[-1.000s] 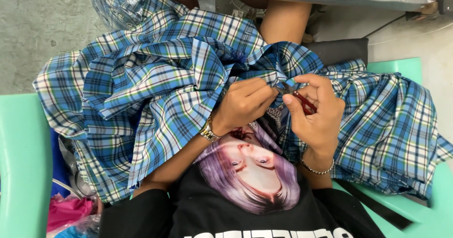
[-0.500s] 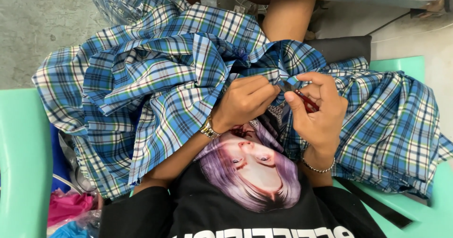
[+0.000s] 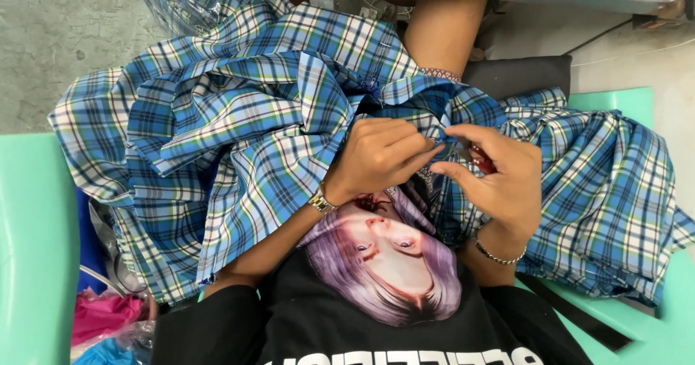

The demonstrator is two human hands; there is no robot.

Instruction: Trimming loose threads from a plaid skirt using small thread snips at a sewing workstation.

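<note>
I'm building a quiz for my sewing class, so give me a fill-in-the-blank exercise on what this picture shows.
1. Both hands pinch a fold of blue ____ fabric heaped on the lap.
2. The left hand has a gold ____ at its wrist.
3. The right hand holds a small ____ coloured tool, mostly hidden by its fingers, and wears a thin bracelet.
4. The person sits on a pale ____ chair.

Missing words: plaid; watch; red; green
</note>
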